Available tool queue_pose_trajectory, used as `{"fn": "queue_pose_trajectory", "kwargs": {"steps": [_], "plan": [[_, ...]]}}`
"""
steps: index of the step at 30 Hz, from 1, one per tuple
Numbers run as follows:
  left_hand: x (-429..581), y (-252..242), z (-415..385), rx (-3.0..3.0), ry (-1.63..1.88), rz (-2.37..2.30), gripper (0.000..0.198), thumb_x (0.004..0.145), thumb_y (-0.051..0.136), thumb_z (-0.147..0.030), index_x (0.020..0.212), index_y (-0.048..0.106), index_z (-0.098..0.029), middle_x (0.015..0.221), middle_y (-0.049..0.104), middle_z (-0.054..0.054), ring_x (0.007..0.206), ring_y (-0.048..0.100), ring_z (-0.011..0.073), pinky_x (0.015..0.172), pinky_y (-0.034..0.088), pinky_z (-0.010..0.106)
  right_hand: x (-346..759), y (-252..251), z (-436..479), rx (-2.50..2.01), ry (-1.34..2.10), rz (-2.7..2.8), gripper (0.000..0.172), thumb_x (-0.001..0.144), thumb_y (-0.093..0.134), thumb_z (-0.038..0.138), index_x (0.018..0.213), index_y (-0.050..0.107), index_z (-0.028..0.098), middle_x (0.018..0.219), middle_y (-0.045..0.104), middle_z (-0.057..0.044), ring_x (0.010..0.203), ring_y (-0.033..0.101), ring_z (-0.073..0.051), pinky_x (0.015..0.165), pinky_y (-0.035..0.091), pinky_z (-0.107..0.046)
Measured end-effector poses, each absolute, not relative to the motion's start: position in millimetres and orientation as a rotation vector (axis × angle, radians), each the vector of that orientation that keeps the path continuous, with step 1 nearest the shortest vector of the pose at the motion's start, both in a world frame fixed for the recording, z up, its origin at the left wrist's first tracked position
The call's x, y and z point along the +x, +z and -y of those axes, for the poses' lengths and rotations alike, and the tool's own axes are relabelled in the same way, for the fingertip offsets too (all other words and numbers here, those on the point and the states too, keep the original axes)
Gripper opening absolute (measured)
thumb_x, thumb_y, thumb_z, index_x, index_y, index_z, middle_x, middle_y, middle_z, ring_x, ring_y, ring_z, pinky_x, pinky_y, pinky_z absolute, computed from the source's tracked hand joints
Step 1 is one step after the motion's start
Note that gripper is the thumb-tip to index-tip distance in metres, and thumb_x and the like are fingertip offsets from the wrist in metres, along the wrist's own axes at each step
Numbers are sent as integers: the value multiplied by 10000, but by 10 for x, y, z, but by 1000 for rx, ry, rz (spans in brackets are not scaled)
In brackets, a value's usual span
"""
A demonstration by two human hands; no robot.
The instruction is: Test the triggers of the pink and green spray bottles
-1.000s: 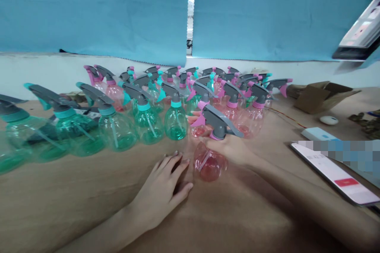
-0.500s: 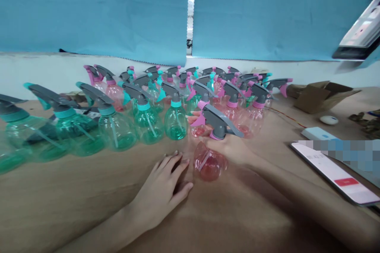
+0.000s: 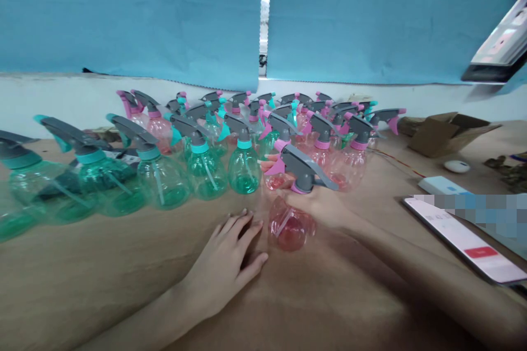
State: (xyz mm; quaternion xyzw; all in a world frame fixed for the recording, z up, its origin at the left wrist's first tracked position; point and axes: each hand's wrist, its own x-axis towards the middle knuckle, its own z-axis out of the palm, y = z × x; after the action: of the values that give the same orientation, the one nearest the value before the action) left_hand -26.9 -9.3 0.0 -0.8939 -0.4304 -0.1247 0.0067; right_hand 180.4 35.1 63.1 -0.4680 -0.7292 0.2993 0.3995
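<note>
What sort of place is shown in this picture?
Probably an indoor worktable, perhaps in a small workshop or storeroom: many trigger spray bottles stand grouped on a brown tabletop, with a cardboard box at the right and blue curtains behind.

Your right grip point(image 3: 323, 208) is wrapped around a pink spray bottle point(image 3: 290, 230) just below its collar, fingertips showing beyond the pink trigger. Your left grip point(image 3: 226, 255) lies palm down on the wooden surface point(image 3: 123, 290), near the bottle, fingers slightly spread. Ahead to your left runs a row of green spray bottles point(image 3: 163, 184); more pink and green ones crowd behind. To your right sit a lit phone point(image 3: 461, 238), a white rounded object point(image 3: 456, 166) and an open cardboard box point(image 3: 436, 136). A blue curtain point(image 3: 135, 16) hangs behind everything.
</note>
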Motion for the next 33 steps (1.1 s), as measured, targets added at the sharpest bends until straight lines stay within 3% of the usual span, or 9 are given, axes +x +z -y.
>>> {"fn": "queue_pose_trajectory", "kwargs": {"steps": [12,18,22,33], "plan": [[-275,2,86,-2794,-381,1341,446,906,450,-419,1278,465,-173,1330,455,110,1235,370,276,978,334,455,1799,670,-349,-1252,751,1816,112,649,534,183,735,593,226,711,625,13,687,586,-185,604,478,-328],[-288,-20,81,-2797,-412,1327,453,908,448,-431,1287,457,-183,1331,451,106,1231,375,274,984,327,455,1818,729,-299,-1329,772,1787,74,650,554,291,644,584,224,690,634,-4,674,605,-198,607,485,-347],[-283,-8,82,-2797,-407,1335,447,902,459,-424,1278,468,-182,1324,460,104,1226,381,277,975,337,456,1830,658,-345,-1247,767,1771,62,630,560,218,682,593,217,714,639,-5,704,610,-208,626,488,-357],[-267,4,86,-2794,-393,1353,437,897,465,-411,1265,481,-175,1318,467,113,1217,393,281,968,343,457,1832,526,-400,-1119,715,1824,70,737,586,271,728,631,218,604,607,13,766,611,-216,659,496,-359]]}}
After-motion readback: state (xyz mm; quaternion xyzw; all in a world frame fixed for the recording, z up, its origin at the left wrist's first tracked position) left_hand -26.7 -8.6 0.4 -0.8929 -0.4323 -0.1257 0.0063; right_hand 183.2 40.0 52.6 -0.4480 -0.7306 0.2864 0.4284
